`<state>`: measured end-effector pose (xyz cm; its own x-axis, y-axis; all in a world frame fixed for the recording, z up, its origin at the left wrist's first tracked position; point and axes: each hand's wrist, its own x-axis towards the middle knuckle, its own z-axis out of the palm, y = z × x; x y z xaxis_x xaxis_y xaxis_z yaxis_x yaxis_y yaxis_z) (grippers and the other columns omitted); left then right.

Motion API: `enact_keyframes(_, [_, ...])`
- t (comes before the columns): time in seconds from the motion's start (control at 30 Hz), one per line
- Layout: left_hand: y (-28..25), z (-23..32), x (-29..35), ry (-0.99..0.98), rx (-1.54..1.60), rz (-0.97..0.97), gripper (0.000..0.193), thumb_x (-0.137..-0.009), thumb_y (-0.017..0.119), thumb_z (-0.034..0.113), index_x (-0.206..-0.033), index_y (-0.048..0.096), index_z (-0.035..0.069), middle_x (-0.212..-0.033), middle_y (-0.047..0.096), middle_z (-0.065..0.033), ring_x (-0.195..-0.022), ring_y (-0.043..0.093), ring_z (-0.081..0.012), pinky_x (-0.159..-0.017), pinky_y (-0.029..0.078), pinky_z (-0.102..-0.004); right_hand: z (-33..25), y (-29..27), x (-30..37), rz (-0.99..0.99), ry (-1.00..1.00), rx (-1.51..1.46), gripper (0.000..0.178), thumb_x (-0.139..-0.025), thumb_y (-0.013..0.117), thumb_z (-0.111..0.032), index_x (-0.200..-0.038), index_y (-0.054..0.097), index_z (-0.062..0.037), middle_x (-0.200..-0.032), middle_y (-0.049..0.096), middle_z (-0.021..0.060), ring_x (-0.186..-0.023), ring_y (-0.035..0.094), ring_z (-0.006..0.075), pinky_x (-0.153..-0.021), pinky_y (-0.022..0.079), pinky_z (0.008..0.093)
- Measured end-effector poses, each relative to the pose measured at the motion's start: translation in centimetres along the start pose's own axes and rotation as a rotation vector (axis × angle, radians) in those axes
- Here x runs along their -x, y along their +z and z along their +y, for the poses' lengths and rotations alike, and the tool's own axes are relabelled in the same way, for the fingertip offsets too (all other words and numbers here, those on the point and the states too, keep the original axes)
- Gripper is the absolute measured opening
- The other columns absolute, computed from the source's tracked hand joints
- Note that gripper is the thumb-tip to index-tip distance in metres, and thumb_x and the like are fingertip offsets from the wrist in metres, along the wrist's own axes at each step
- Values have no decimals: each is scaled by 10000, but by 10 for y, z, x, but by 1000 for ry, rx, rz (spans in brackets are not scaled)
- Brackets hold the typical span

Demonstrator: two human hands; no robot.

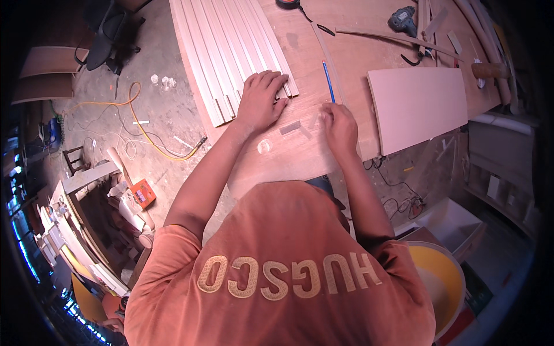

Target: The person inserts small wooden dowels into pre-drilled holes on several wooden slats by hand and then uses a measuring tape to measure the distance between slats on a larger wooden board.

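Observation:
My left hand [264, 101] lies palm down across the near end of a row of long, pale wooden slats [222, 49], its fingers stretched out. My right hand [340, 128] is over the wooden tabletop [271, 167], its fingers curled together in a pinch. What that pinch holds, if anything, is too blurred to make out. A blue pencil [328, 81] lies just beyond the right hand, its near end reaching the fingers. Between my hands are a small grey-brown strip [290, 127] and a round, whitish, clear-looking piece [265, 146].
A pale rectangular board [418, 109] sits at the table's right. Farther back are a cordless drill [403, 21], a long thin wood strip [392, 39] and a tape measure [287, 3]. A yellow hose [151, 135] winds over the floor at left, near an orange box [142, 193].

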<state>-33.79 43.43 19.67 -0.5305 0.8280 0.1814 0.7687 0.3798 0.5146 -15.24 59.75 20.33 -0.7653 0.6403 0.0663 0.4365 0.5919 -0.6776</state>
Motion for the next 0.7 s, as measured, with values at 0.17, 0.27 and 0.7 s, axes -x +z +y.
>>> enact_keyframes(0.17, [-9, -1, 4, -31, 54, 53, 660, -866, 770, 238, -1459, 536, 63, -1458, 568, -157, -1422, 480, -350, -1243, 308, -511, 6, 0, 24, -189, -139, 162, 260, -916, 706, -83, -1172, 742, -107, -1102, 692, 130, -1022, 673, 350, -862, 550, 480])
enact_keyframes(0.27, [-13, -9, 8, -42, -30, 24, 693, -846, 783, 268, -1454, 534, 47, -1481, 554, -159, -1441, 464, -354, -1256, 294, -519, 8, 4, 23, -238, -128, 277, 209, -928, 698, -136, -1135, 726, -120, -1149, 638, 104, -1074, 634, 335, -900, 536, 497])
enact_keyframes(0.7, [-9, -22, 11, 25, -59, -8, 677, -872, 799, 355, -1426, 548, 58, -1429, 584, -173, -1424, 491, -347, -1267, 291, -535, 1, 13, 18, -307, 3, 208, 176, -950, 715, -153, -1027, 629, -21, -1010, 660, 184, -969, 662, 399, -853, 532, 500])
